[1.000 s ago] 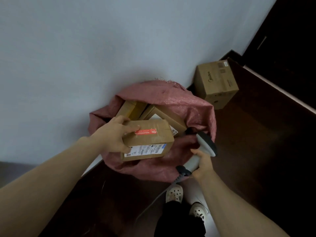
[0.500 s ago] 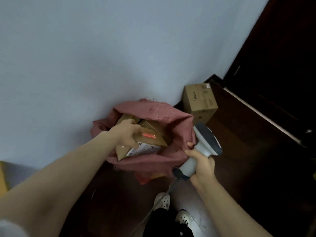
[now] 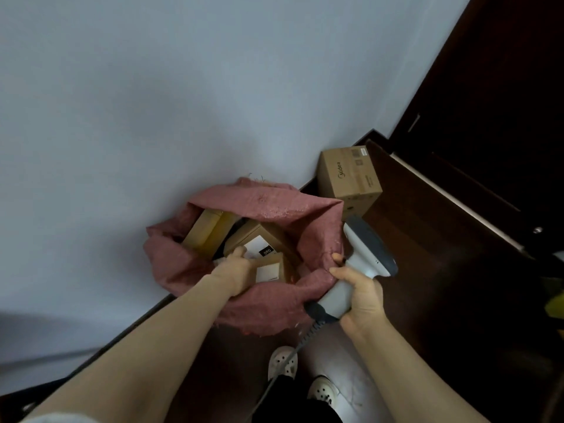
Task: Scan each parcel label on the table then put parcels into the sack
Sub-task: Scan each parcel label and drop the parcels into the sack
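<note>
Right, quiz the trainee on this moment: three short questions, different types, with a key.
1. True or false: the right hand grips the scanner.
2. The left hand, holding a parcel, is: A) inside the sack B) on the floor C) on the scanner.
3. What brand is printed on the carton beside the sack?
Key: 1 true; 2 A; 3 Midea.

Sack point(image 3: 268, 203) mouth gaped wide, boxes point(image 3: 207, 235) crowded its inside, wall point(image 3: 183, 117) stood close behind, carton point(image 3: 351, 175) sat near its right.
</note>
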Tool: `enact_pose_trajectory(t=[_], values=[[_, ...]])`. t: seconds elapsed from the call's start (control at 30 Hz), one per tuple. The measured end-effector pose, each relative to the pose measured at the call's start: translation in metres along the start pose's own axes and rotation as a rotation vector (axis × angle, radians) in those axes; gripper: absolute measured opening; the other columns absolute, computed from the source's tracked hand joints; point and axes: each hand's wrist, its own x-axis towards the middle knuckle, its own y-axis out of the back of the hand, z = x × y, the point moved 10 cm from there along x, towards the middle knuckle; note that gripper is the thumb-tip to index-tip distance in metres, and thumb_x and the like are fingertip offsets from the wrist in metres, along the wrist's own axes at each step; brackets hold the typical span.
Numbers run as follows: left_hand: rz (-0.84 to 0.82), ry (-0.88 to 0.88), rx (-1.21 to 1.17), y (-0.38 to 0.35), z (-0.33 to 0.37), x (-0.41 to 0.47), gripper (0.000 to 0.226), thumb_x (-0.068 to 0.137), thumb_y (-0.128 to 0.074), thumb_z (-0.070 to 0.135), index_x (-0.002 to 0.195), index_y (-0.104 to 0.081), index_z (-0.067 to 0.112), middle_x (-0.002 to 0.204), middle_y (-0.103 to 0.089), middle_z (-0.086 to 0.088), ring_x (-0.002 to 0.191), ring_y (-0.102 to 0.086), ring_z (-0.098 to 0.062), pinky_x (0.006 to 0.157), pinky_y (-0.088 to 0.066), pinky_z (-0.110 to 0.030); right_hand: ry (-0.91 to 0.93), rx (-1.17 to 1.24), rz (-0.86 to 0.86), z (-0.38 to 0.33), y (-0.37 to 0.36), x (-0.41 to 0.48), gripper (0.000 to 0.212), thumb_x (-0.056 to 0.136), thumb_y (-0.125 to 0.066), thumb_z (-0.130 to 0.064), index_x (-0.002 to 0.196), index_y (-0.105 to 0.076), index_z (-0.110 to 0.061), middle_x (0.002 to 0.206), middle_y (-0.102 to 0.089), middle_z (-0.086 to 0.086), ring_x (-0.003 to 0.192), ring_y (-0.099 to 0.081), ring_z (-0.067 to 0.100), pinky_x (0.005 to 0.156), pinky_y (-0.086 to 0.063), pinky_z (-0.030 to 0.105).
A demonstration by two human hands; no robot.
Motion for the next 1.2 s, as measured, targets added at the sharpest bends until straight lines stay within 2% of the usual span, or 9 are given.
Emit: enact_pose_trajectory(t=[0.1,0.2,0.37,0.6,0.7,0.8,0.9,1.07,1.2], values=[[-0.096,-0.051,0.056,-0.014,-0.005,0.011,0.055,0.099,-0.045,0.021,0.151,-0.027,0.027,0.161,-0.002,-0.009,0.147,-0.008,-0.030,0.116,-0.021,-0.046,0.011,-0.054,0.006,0.001,-0.006,0.006,0.026,0.070,-0.065,0.012,0.087,-0.071,-0.006,0.100,-0.070,0.016,0.091,-0.064,0.032,0.083,-0.054,0.046],[-0.115,-0.023,0.022,-0.017,-0.015,0.016,0.057,0.099,-0.045,0.028,0.151,-0.024,0.022,0.160,-0.013,-0.009,0.146,-0.017,-0.029,0.115,-0.024,-0.045,0.017,-0.083,0.024,0.000,-0.009,0.009,0.024,0.071,-0.067,0.011,0.085,-0.071,-0.008,0.089,-0.072,0.010,0.086,-0.067,0.028,0.081,-0.057,0.044],[0.005,0.020,-0.123,0.012,-0.017,0.006,0.049,0.099,-0.047,0.028,0.145,-0.039,0.018,0.149,-0.034,-0.015,0.135,-0.036,-0.028,0.109,-0.034,-0.036,0.027,-0.174,0.035,0.004,-0.005,0.003,0.020,0.073,-0.071,0.004,0.085,-0.072,-0.012,0.098,-0.071,0.010,0.097,-0.064,0.029,0.093,-0.052,0.047],[0.136,0.081,-0.197,0.039,-0.025,-0.051,0.045,0.096,-0.049,0.028,0.139,-0.047,0.013,0.133,-0.048,-0.017,0.127,-0.042,-0.029,0.102,-0.036,-0.032,-0.011,-0.250,0.059,0.015,0.010,-0.026,0.031,0.073,-0.074,0.004,0.101,-0.068,-0.010,0.101,-0.069,0.011,0.102,-0.062,0.032,0.097,-0.048,0.052],[0.176,0.112,-0.197,0.035,-0.025,-0.090,0.049,0.095,-0.050,0.029,0.142,-0.042,0.016,0.137,-0.045,-0.017,0.130,-0.040,-0.031,0.105,-0.035,-0.034,-0.003,-0.280,0.039,0.022,0.023,-0.043,0.029,0.073,-0.075,0.002,0.095,-0.060,-0.012,0.100,-0.066,0.015,0.096,-0.062,0.034,0.094,-0.050,0.053],[0.239,0.166,-0.209,0.023,-0.024,-0.147,0.056,0.094,-0.052,0.034,0.147,-0.036,0.021,0.142,-0.040,-0.016,0.131,-0.040,-0.034,0.108,-0.034,-0.036,0.045,-0.291,0.006,0.032,0.040,-0.071,0.035,0.072,-0.076,0.002,0.102,-0.061,-0.008,0.103,-0.067,0.018,0.096,-0.064,0.037,0.093,-0.051,0.054],[0.293,0.233,-0.218,0.002,-0.022,-0.215,0.065,0.094,-0.051,0.036,0.152,-0.023,0.023,0.150,-0.030,-0.014,0.136,-0.034,-0.034,0.112,-0.030,-0.037,0.041,-0.270,-0.139,0.054,0.050,-0.111,0.025,0.079,-0.070,0.004,0.102,-0.064,-0.003,0.101,-0.069,0.021,0.087,-0.068,0.034,0.092,-0.052,0.052],[0.348,0.361,-0.215,-0.037,-0.040,-0.330,0.073,0.092,-0.054,0.038,0.153,-0.017,0.024,0.152,-0.030,-0.012,0.136,-0.034,-0.033,0.110,-0.033,-0.040,-0.004,-0.420,-0.340,0.118,0.046,-0.178,0.006,0.084,-0.068,-0.004,0.089,-0.065,-0.005,0.060,-0.068,0.010,0.056,-0.063,0.021,0.066,-0.053,0.036],[0.431,0.528,-0.240,-0.071,-0.080,-0.437,0.072,0.093,-0.054,0.037,0.153,-0.015,0.026,0.154,-0.027,-0.010,0.139,-0.030,-0.031,0.108,-0.035,-0.043,-0.088,-0.561,-0.482,0.198,0.030,-0.242,0.007,0.086,-0.067,-0.003,0.086,-0.064,-0.009,0.052,-0.059,0.005,0.047,-0.055,0.015,0.047,-0.051,0.026]])
